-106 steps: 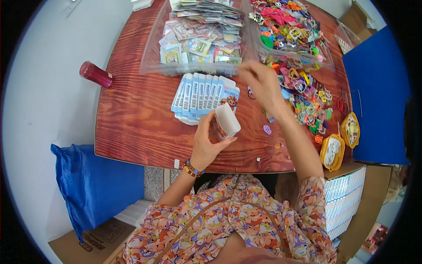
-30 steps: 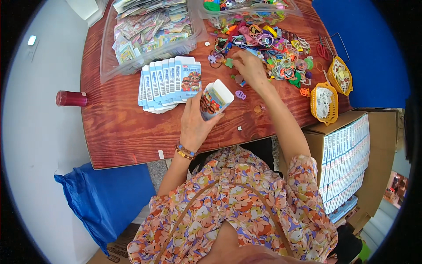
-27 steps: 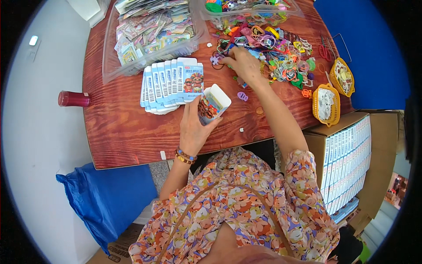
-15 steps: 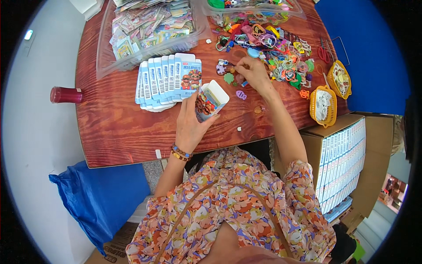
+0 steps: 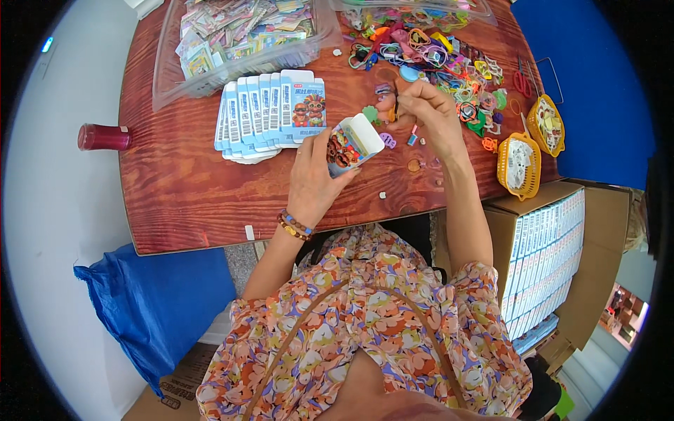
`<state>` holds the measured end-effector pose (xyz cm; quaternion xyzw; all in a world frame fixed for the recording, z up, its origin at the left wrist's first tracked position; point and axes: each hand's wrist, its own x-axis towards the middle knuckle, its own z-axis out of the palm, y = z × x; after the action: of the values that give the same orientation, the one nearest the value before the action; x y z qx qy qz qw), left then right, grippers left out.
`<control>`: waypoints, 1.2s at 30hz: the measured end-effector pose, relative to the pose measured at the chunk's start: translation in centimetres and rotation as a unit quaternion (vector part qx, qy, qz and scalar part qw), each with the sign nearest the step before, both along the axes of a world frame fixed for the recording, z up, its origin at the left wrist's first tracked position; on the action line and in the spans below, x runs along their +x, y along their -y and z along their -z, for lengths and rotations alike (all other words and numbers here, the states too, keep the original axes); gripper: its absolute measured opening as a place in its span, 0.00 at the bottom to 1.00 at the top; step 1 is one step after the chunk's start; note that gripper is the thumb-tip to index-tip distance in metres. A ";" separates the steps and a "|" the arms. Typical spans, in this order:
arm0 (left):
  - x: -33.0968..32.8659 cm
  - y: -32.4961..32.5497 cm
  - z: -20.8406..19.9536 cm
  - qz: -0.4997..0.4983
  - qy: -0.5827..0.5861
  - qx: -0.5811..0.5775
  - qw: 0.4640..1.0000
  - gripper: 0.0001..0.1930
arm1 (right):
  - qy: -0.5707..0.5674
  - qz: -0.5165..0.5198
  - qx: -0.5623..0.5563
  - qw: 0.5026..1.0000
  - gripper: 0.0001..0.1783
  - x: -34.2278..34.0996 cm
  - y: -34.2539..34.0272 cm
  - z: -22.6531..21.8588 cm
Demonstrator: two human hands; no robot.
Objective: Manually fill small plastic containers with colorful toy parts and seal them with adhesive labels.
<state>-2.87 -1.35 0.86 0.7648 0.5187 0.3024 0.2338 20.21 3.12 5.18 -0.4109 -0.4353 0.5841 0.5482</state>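
My left hand (image 5: 314,172) is wrapped round a small light-blue carton (image 5: 345,151) with cartoon figures on its front. The carton tilts to the right, its white top flap raised, and a flat yellowish piece shows inside the mouth. Just right of it, my right hand (image 5: 434,116) is closed in a pinch on a small dark trinket (image 5: 395,107), too small to name. Below those fingers lie a purple charm (image 5: 387,140), a green flower-shaped piece (image 5: 371,114) and a small pink-and-blue piece (image 5: 413,135). Several like cartons (image 5: 270,116) lie fanned in a stack to the left.
Behind the stack stands a clear tub (image 5: 242,77) of wrapped cards. Mixed colourful trinkets (image 5: 435,63) are heaped at the back right, near red scissors (image 5: 521,83). Two yellow baskets (image 5: 503,165) hold small packets. An opened cardboard box (image 5: 602,266) of cartons stands right; a red jar (image 5: 104,137) sits left.
My right hand has come up from the loose pieces and moved slightly right, a small dark trinket now in its fingers. The left hand has shifted a little right with the carton.
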 end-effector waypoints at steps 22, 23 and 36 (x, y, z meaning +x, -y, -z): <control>-0.2 0.3 0.1 -0.057 0.126 -0.028 0.990 0.42 | 0.441 0.102 0.023 0.891 0.12 2.8 -0.2 7.4; -0.4 0.6 0.1 -0.067 0.097 -0.007 0.993 0.42 | 0.439 0.099 0.025 0.893 0.12 2.2 -0.3 7.1; 0.2 1.1 0.0 -0.020 0.011 0.025 0.999 0.43 | 0.497 0.058 -0.066 0.863 0.08 -0.6 -0.2 5.8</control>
<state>-2.65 -2.41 0.83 0.7565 0.5233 0.3281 0.2147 19.63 3.28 -0.62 -0.7063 -0.5858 0.2974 0.2635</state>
